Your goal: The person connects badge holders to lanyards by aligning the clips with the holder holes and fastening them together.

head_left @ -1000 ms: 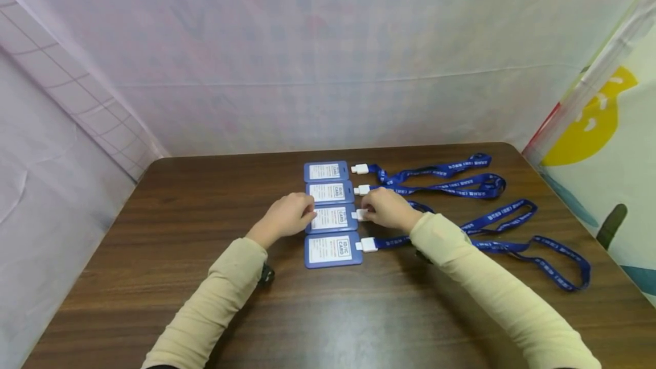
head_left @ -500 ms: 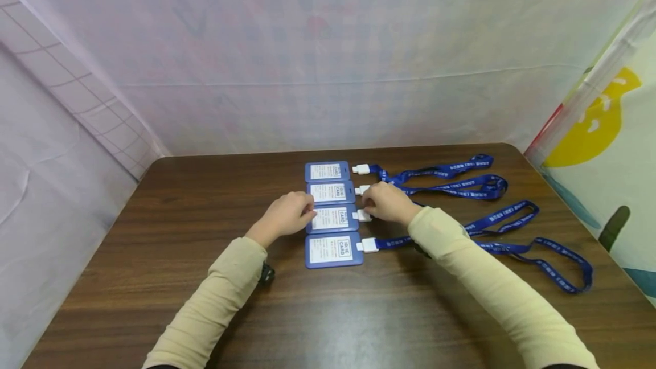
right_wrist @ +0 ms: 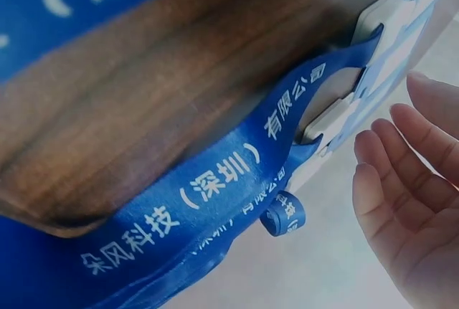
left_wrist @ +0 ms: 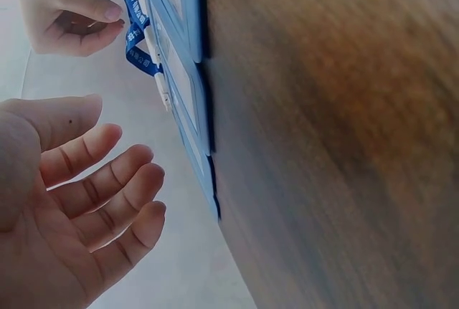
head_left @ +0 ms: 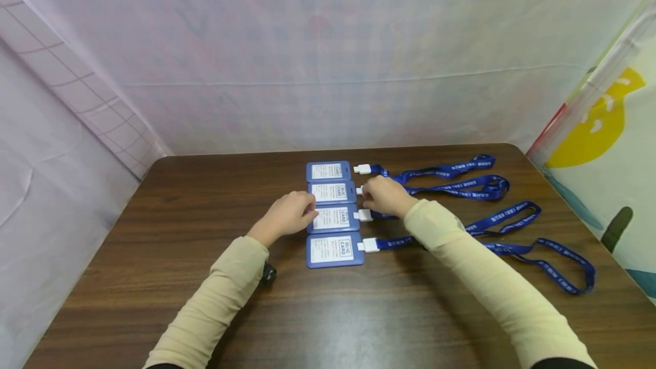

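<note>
Several blue ID card holders lie in a column on the table; the nearest card holder (head_left: 335,249) and the one behind it (head_left: 335,218) each have a lanyard's white clip in their slot end. The farthest card holder (head_left: 329,171) has a white clip (head_left: 363,169) lying just off its right end. My left hand (head_left: 287,215) hovers by the left side of the middle holders, fingers loosely bent and holding nothing in the left wrist view. My right hand (head_left: 386,195) is over the second-farthest white clip, partly hiding it; its relaxed fingers (right_wrist: 373,151) hold nothing in the right wrist view.
Blue printed lanyards (head_left: 504,221) spread in loops across the right side of the brown wooden table (head_left: 205,187). A pale cloth (head_left: 318,73) hangs behind the table's back edge. Patterned sheets stand at both sides.
My right hand has lifted off the third holder's clip and shifted slightly toward the back, uncovering that clip. My left hand has stayed nearly still.
</note>
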`<state>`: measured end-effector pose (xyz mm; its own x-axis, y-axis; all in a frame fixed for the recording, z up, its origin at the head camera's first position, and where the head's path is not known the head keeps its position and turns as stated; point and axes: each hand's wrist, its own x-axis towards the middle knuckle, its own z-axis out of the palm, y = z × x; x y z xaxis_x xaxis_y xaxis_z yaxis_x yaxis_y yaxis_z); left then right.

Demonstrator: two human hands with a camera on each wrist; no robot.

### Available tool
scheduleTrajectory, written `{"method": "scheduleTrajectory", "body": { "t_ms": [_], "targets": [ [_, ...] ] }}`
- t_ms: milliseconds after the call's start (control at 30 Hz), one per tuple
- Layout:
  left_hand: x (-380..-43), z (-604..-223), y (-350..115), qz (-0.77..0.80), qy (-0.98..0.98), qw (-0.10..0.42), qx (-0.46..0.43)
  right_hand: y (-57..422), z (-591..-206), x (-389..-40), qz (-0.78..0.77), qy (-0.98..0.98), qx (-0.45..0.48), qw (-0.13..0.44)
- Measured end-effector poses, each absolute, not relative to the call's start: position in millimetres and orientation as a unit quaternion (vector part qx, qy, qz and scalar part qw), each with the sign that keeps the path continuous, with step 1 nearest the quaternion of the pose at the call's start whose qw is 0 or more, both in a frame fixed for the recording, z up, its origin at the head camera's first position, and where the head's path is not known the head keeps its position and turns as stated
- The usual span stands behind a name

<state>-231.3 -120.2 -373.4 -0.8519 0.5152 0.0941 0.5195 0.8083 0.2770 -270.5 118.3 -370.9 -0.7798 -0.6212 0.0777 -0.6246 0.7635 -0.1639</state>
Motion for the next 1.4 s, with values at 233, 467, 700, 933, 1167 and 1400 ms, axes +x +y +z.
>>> {"method": "scheduleTrajectory", "body": {
  "t_ms": [233, 467, 700, 933, 1167, 1400],
  "targets": [
    [-231, -373, -120, -0.148, -0.953, -0.006, -0.263, 115, -367, -275, 0.085, -0.945, 0.316, -0.016],
    [-231, -372, -120, -0.148, -0.952, -0.006, -0.266, 114, -366, -280, 0.069, -0.952, 0.297, -0.028],
    [-232, -371, -121, -0.150, -0.953, -0.012, -0.263, 115, -371, -288, 0.076, -0.952, 0.295, -0.026],
    [-232, -372, -122, -0.151, -0.954, -0.013, -0.261, 114, -373, -294, 0.071, -0.949, 0.308, -0.013],
    [-232, -372, -123, -0.150, -0.955, -0.019, -0.256, 112, -373, -300, 0.058, -0.952, 0.300, -0.026],
    [-233, -372, -123, -0.152, -0.955, -0.022, -0.255, 113, -379, -308, 0.059, -0.953, 0.296, -0.015]
  ]
}}
